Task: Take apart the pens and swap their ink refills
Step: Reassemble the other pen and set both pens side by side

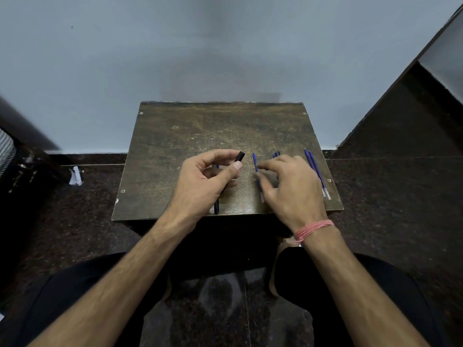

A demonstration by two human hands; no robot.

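Note:
My left hand [205, 180] grips a black pen barrel [239, 156]; its open end pokes out past the thumb and forefinger. A dark pen [216, 205] lies on the small brown table [188, 136] under that hand, mostly hidden. My right hand [288, 182] hovers with curled fingers over a blue ink refill [255, 164], fingertips touching or nearly touching it. Just beyond its fingers a dark blue pen part [276, 154] peeks out. Two more blue refills [313, 166] lie side by side near the table's right edge.
The table stands against a pale blue wall [225, 46]. Dark speckled floor surrounds it, with a scrap of white paper [76, 175] on the left. A dark slanted ledge [400, 121] rises at the right. My knees sit close under the table's near edge.

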